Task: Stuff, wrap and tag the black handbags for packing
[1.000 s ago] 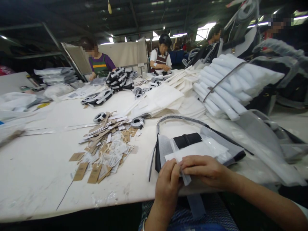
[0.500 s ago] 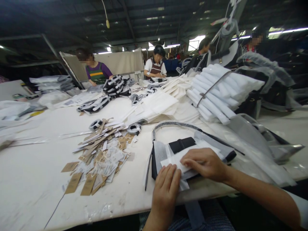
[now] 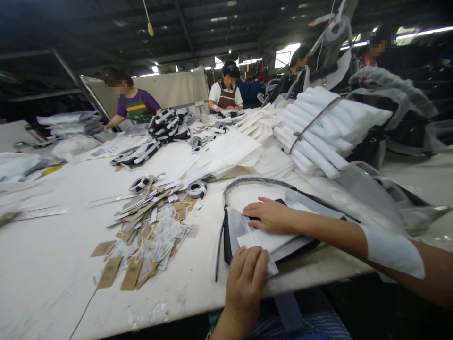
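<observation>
A black handbag (image 3: 228, 238) with a wrapped handle (image 3: 255, 179) lies at the table's front edge, partly covered by pale grey wrapping (image 3: 235, 222). Across its front rests a white sheet (image 3: 264, 240). My left hand (image 3: 247, 278) has its fingers curled together over the sheet's lower left corner at the bag's bottom edge; the thumb is hidden. Stretched across the bag, my right hand (image 3: 271, 216) lies flat with fingers apart, pressing on the wrapping near the black strap, which it mostly covers.
Left of the bag spreads a pile of brown and white tags (image 3: 152, 231) with strings. Wrapped strap coils (image 3: 197, 189) lie behind it. A tied bundle of white padded rolls (image 3: 314, 127) stands back right. Co-workers (image 3: 138, 104) are at the table's far side.
My right hand has moved up and left from the white sheet to the wrapping near the strap, its fingers opening out flat. My left hand stays at the sheet's corner.
</observation>
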The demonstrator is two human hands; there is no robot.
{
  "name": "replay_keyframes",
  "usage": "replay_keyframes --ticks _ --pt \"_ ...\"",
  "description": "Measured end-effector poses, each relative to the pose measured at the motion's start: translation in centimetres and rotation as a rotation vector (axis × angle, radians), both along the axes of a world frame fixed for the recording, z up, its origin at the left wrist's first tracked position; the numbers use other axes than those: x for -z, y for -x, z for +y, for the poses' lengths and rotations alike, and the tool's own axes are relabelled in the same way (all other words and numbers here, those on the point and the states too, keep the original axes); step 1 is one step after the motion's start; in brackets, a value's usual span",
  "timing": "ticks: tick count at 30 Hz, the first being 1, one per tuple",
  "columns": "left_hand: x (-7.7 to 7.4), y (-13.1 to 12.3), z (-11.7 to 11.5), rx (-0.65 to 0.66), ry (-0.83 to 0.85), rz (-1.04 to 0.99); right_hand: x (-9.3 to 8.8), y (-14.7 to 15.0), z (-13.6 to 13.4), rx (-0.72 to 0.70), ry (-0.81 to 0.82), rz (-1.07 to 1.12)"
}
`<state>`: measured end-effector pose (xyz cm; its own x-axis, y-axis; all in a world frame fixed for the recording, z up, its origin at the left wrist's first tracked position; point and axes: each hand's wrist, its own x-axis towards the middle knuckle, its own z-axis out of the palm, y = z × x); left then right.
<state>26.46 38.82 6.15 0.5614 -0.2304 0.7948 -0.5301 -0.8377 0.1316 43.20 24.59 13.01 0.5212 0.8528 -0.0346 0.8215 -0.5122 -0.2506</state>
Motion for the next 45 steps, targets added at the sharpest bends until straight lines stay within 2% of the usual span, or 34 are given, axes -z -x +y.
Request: replay_keyframes --ticks 2,4,7,9,10,12,15,17,20,22,25,30,33,35,38,43,45 --pt "-0.1 0.0 0.0 -0.004 -0.010 0.014 -0.2 -0.2 0.3 0.015 0.000 0.032" --pt "-0.1 -0.1 0.0 0.000 -0.011 0.029 -0.6 0.4 -0.1 0.024 -0.071 0.028" --pt "-0.2 0.0 0.0 0.002 -0.009 0.043 -1.2 3.5 -2.2 0.030 -0.405 -0.052" --pt "-0.2 0.0 0.0 0.000 -0.012 0.053 -1.3 6.8 -4.4 0.008 -0.636 -0.131" --pt "-0.3 0.0 0.0 0.002 -0.014 0.060 -1.0 8.5 -5.5 -0.035 -0.689 -0.172" --pt "-0.4 0.1 0.0 0.006 -0.018 0.075 0.3 11.7 -7.7 -0.182 -0.656 -0.276" --pt "-0.5 0.1 0.1 -0.007 -0.035 0.076 3.7 14.7 -9.8 -0.326 -0.402 -0.345" --pt "-0.5 0.2 0.1 -0.027 -0.051 0.068 6.2 15.3 -10.2 -0.305 -0.318 -0.363" --pt "-0.5 0.1 0.1 -0.029 -0.090 0.065 8.8 15.1 -9.6 -0.212 -0.415 -0.407" --pt "-0.4 0.0 0.1 -0.007 -0.115 0.069 9.3 14.8 -8.7 -0.193 -0.512 -0.428" --pt "-0.2 -0.1 0.2 0.011 -0.119 0.065 9.2 15.1 -7.4 -0.181 -0.621 -0.417" --pt "-0.2 -0.1 0.1 -0.005 -0.102 0.089 9.9 18.3 -6.5 -0.094 -0.754 -0.289" --pt "-0.3 -0.1 0.0 -0.008 -0.102 0.103 10.5 19.7 -6.6 -0.057 -0.774 -0.253" --pt "-0.4 -0.1 -0.1 -0.007 -0.103 0.103 10.3 19.9 -6.8 -0.078 -0.741 -0.260" --pt "-0.5 -0.1 -0.1 -0.003 -0.104 0.100 8.8 19.4 -7.1 -0.118 -0.696 -0.296" --pt "-0.4 0.0 -0.1 0.005 -0.094 0.117 4.4 18.5 -8.2 -0.275 -0.646 -0.129" --pt "-0.3 0.1 -0.1 0.012 -0.084 0.117 2.7 17.5 -8.3 -0.244 -0.693 -0.145"
